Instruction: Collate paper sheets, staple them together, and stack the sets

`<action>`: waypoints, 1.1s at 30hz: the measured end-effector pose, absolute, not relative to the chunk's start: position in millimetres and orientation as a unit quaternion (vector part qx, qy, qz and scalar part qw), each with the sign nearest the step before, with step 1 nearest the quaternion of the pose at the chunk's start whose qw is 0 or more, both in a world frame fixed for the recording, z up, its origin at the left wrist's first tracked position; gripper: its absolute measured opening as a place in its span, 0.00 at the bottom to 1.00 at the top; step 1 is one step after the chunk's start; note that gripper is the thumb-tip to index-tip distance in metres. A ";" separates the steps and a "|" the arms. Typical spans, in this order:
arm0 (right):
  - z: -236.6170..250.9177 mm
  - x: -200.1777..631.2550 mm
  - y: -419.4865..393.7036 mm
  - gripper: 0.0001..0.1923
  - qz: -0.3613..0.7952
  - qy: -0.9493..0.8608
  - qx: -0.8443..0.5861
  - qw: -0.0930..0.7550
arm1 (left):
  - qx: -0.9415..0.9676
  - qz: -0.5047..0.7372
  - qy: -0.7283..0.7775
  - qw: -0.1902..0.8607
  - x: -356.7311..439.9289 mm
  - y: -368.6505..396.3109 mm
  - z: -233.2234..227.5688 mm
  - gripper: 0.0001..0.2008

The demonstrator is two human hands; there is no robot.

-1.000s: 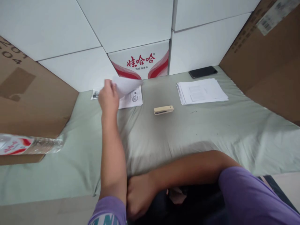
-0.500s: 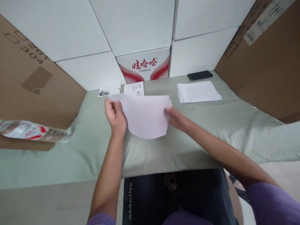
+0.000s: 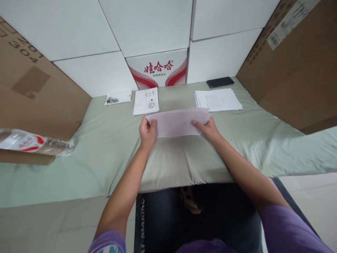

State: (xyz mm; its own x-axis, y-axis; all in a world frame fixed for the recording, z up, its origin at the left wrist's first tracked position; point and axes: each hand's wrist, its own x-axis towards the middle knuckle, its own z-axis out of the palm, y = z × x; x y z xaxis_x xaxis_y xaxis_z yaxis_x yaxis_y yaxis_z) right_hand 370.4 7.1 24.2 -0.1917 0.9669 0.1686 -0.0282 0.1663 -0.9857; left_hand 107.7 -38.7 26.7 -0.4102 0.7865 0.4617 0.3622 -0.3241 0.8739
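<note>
Left hand [image 3: 147, 131]: grips left end of the folded sheet [image 3: 180, 122].
Right hand [image 3: 207, 129]: pinches its right end.
Hidden: sheet's print cannot be seen.

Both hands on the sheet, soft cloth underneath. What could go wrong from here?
1. The sheet lies on soft, wrinkled cloth, so a crease pressed here may come out crooked.
2. Left hand and right hand grip only the near corners; the far edge could shift.
3. The sheet hides the spot just beyond it; anything underneath might snag.
</note>
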 end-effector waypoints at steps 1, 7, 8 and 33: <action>24.1 368.6 4.8 0.27 0.503 -0.582 -0.404 0.495 | 0.516 0.629 0.553 0.179 108.7 -38.8 24.8 0.28; 30.7 366.6 -3.9 0.28 0.510 -0.603 -0.390 0.474 | 0.533 0.604 0.512 0.297 117.2 -38.1 18.2 0.31; 32.4 368.1 -4.1 0.28 0.512 -0.604 -0.390 0.470 | 0.534 0.603 0.513 0.298 118.4 -38.5 17.9 0.30; 29.4 372.2 0.3 0.21 0.482 -0.602 -0.430 0.469 | 0.496 0.592 0.513 0.375 105.7 -33.6 2.0 0.19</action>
